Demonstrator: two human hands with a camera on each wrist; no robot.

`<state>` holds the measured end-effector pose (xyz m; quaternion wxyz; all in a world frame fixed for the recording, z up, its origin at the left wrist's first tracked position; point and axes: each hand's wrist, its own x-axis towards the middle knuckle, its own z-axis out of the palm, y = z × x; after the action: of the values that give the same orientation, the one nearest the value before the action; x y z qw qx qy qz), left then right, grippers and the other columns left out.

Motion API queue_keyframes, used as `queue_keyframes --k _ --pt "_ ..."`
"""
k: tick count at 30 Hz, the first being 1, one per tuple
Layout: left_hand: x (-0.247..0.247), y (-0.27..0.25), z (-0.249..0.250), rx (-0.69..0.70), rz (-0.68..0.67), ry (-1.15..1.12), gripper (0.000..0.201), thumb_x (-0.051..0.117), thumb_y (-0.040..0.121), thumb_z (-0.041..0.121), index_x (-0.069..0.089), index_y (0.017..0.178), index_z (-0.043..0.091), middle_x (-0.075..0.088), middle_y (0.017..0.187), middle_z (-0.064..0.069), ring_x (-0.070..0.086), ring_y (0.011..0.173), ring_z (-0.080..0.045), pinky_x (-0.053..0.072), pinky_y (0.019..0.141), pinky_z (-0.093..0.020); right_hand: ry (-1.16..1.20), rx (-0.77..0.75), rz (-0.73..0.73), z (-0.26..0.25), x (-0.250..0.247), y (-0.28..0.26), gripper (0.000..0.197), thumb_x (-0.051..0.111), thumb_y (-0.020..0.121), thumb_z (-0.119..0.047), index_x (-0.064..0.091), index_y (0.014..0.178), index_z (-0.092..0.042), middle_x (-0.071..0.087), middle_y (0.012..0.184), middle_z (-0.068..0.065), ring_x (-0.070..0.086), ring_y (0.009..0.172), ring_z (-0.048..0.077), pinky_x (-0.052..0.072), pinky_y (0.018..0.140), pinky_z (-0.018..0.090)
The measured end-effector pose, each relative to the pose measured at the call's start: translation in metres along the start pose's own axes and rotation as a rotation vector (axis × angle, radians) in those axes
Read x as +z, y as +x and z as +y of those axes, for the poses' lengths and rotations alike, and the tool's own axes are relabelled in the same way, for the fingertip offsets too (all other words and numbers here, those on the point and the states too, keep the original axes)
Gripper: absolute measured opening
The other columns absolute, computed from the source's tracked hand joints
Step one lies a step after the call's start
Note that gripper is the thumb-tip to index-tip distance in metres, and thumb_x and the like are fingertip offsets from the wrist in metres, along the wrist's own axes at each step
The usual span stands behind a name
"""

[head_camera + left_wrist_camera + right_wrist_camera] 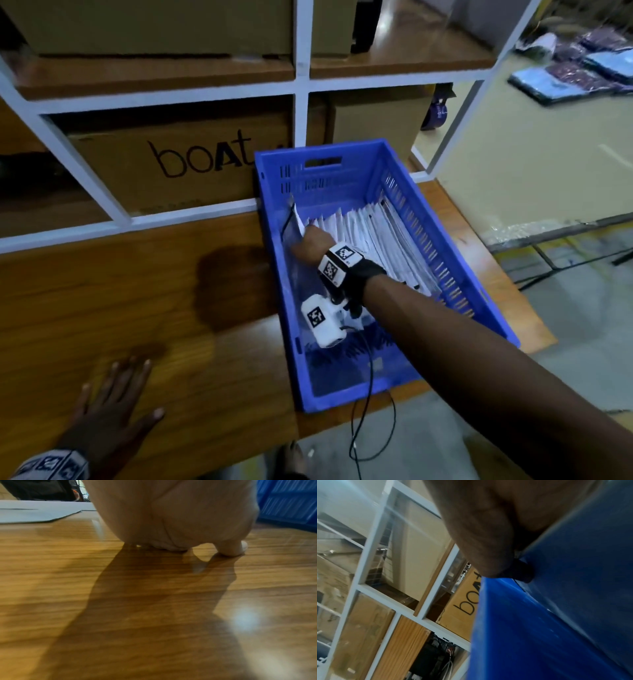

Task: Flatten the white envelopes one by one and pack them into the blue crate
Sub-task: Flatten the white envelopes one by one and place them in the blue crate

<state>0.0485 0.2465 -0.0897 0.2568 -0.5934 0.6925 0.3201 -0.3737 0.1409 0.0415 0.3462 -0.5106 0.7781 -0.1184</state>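
Right hand (313,245) reaching into blue crate (493,308) at right of bench (137,291), fingers hidden behind leftmost white envelope (297,219), grip impossible to tell. Left hand (113,404) flat on bench, near left, fingers spread. Other white envelopes (370,233) packed upright along crate's right side.

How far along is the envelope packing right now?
Done: a row of white envelopes stands on edge in the blue crate. In hand: the right hand is seating one envelope by the crate's left wall. Left hand rests flat on the table. Left: one white sheet lies on the table.
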Motion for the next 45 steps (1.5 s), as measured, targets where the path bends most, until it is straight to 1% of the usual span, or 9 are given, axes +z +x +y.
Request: queue_keyframes --k 7,12,16,21,25,28,37,42,45 --pt "0.013 0.008 -0.013 0.011 0.089 -0.090 0.108 0.034 0.066 0.103 -0.009 0.154 0.057 -0.024 0.161 0.026 -0.023 0.151 -0.009 -0.012 0.119 -0.047 -0.114 -0.087 0.031 0.016 0.027 0.004 0.041 0.057 0.097 -0.025 0.043 0.129 -0.004 0.062 0.119 0.019 0.063 0.106 0.039 0.050 0.078 0.041" --pt "0.018 0.019 -0.021 0.002 0.083 -0.077 0.112 0.031 0.064 0.104 -0.008 0.156 0.055 -0.025 0.160 0.026 -0.022 0.153 -0.012 -0.010 0.119 -0.048 -0.390 -0.220 0.166 0.023 0.046 -0.004 0.049 0.052 0.098 -0.019 0.033 0.142 -0.009 0.057 0.122 0.014 0.064 0.101 0.038 0.041 0.067 0.040" --pt "0.020 0.024 -0.027 0.009 0.088 -0.083 0.114 0.035 0.063 0.104 -0.003 0.158 0.052 -0.022 0.162 0.025 -0.020 0.154 -0.013 -0.010 0.119 -0.048 -0.674 -0.334 0.264 0.026 0.043 -0.008 0.063 0.057 0.093 -0.024 0.031 0.150 -0.014 0.039 0.146 0.014 0.049 0.120 0.037 0.043 0.088 0.048" --pt "0.024 0.021 -0.029 0.031 0.109 -0.078 0.113 0.032 0.065 0.103 -0.004 0.158 0.050 -0.017 0.165 0.022 -0.018 0.154 -0.013 -0.008 0.120 -0.050 -1.033 -0.559 0.035 0.034 0.040 -0.005 0.057 0.055 0.092 -0.047 0.054 0.143 -0.023 0.013 0.166 0.009 0.000 0.152 0.035 0.008 0.117 0.058" --pt "0.023 0.020 -0.026 0.029 0.132 -0.061 0.117 0.028 0.063 0.105 -0.007 0.158 0.046 -0.018 0.165 0.022 -0.018 0.154 -0.013 -0.007 0.120 -0.051 -1.267 -0.491 -0.142 0.042 0.042 -0.002 0.087 0.047 0.085 -0.073 0.029 0.157 -0.027 0.011 0.167 0.007 -0.009 0.153 0.034 -0.010 0.116 0.065" --pt "0.021 0.017 -0.020 0.035 0.122 -0.040 0.118 0.019 0.060 0.106 -0.012 0.157 0.048 -0.026 0.162 0.023 -0.024 0.152 -0.012 -0.009 0.120 -0.049 -1.392 -0.482 -0.129 0.039 0.044 -0.008 0.083 0.039 0.091 -0.072 0.022 0.159 -0.027 0.008 0.168 0.008 -0.012 0.153 0.036 -0.019 0.111 0.066" --pt "0.018 0.015 -0.018 0.036 0.113 0.002 0.122 0.014 0.059 0.107 -0.020 0.156 0.040 -0.029 0.161 0.021 -0.026 0.151 -0.013 -0.010 0.121 -0.052 -1.564 -0.406 -0.107 0.023 0.050 -0.021 0.072 0.021 0.103 -0.059 0.011 0.160 -0.017 0.010 0.167 0.010 -0.001 0.153 0.041 -0.012 0.117 0.065" --pt "0.015 0.015 -0.015 0.005 0.097 0.043 0.126 0.004 0.055 0.107 -0.027 0.153 0.035 -0.035 0.158 0.019 -0.030 0.149 -0.014 -0.009 0.121 -0.053 -1.443 -0.311 -0.136 0.037 0.054 -0.005 0.070 0.021 0.103 -0.061 0.000 0.160 -0.025 -0.003 0.168 0.005 -0.008 0.154 0.028 -0.035 0.100 0.062" --pt "0.012 0.011 -0.010 -0.006 0.100 0.039 0.121 0.004 0.058 0.105 -0.028 0.153 0.037 -0.035 0.159 0.019 -0.029 0.150 -0.014 -0.009 0.122 -0.052 -1.517 -0.381 -0.200 0.043 0.052 -0.009 0.078 0.019 0.097 -0.071 -0.003 0.160 -0.029 -0.009 0.167 0.006 -0.011 0.153 0.037 -0.020 0.108 0.069"
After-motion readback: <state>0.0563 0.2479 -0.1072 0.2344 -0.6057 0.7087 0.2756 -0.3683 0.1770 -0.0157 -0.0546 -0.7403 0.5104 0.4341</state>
